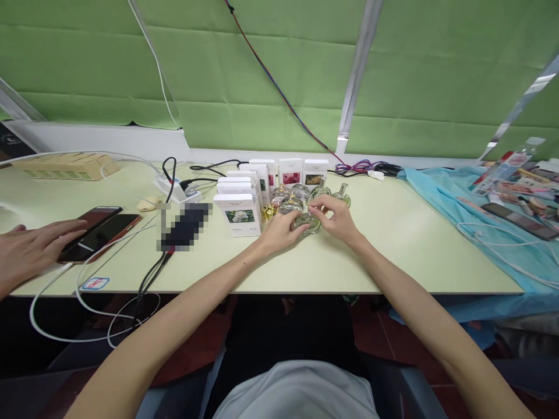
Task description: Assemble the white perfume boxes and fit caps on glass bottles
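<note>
My left hand (282,229) curls around the near side of a round clear perfume bottle (311,224) on the table. At the top of that bottle, the thumb and fingers of my right hand (334,216) are pinched together; the small part between them is mostly hidden. Several more round glass perfume bottles stand close behind my hands, one with greenish liquid (343,194) by my right knuckles. White boxes with flower pictures stand to the left and behind, the nearest box (239,215) beside my left hand. Gold-coloured caps (267,212) lie between that box and the bottles.
Another person's hand (39,250) rests on two phones (105,235) at the left. A pixelated dark device (186,227), a power strip (177,189) and loose cables lie nearer. On the right, a blue sheet (441,201) bears a plastic bottle (509,169) and a phone (519,220).
</note>
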The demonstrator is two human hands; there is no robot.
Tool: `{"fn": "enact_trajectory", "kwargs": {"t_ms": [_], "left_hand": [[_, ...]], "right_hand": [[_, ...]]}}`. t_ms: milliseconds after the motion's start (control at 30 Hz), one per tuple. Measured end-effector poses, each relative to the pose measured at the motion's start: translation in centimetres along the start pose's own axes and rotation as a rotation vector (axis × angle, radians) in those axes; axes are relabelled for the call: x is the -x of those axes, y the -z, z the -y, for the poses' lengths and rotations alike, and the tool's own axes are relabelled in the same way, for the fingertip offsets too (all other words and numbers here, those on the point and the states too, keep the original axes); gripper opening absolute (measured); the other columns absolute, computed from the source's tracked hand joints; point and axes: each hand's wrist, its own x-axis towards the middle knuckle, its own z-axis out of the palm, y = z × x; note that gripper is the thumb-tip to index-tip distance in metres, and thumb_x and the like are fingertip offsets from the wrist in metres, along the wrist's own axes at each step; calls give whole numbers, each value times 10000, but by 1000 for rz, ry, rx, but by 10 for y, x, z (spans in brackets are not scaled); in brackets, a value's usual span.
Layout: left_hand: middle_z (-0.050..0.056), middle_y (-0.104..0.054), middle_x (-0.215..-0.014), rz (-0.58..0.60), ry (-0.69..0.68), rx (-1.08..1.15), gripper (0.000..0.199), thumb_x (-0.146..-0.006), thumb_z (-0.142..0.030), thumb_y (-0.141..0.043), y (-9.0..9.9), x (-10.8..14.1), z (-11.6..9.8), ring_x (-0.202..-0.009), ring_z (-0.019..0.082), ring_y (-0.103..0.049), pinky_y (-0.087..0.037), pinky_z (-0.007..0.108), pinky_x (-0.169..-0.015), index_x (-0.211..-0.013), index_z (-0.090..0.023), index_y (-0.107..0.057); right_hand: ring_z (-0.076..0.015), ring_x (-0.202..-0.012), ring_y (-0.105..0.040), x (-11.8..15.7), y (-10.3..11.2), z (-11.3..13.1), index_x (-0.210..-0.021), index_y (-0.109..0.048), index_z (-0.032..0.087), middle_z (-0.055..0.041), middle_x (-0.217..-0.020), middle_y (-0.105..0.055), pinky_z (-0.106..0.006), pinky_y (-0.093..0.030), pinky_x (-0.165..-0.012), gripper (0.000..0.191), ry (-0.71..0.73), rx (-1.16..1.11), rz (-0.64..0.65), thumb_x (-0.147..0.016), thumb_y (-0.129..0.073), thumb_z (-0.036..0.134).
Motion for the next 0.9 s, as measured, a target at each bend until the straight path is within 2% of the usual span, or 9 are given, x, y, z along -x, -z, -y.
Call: {"fn": "enact_trajectory", "kwargs": {"t_ms": [133, 300, 467, 900], "left_hand": [[8, -655, -658, 1, -10, 4, 395, -963, -515, -571, -1, 0, 1, -606, 193, -587, -340, 288, -588, -1149, -185, -681], [6, -658, -669, 6, -4, 1, 325, -960, -461, -580, -2, 0, 1, -614, 189, -594, -344, 287, -586, -1122, -200, -684], [7, -660, -668, 6, 7, 7, 336, -952, -454, -590, 0, 0, -1, -614, 194, -596, -352, 294, -590, -1150, -201, -686], [7, -655, -661, 6, -2, 20, 374, -959, -455, -583, -3, 0, 2, -608, 194, -584, -349, 291, -591, -1202, -187, -678]], "right_hand": [[-217, -834, -665, 0, -1, -3, -896, -682, 240, -81, -904, -724, -333, -542, -605, 236, 22, -8, 20, -939, -644, 469], [-194, -743, -609, 2, -3, -6, -888, -638, 240, -70, -885, -673, -328, -519, -585, 246, 43, 40, 34, -938, -648, 481], [-176, -655, -540, 4, -7, -9, -875, -625, 243, -58, -851, -627, -338, -481, -592, 250, 69, 73, 20, -980, -591, 467], [-158, -615, -500, 7, -9, -7, -808, -588, 233, -41, -822, -569, -327, -437, -570, 265, 92, 94, -10, -1003, -561, 411]]}}
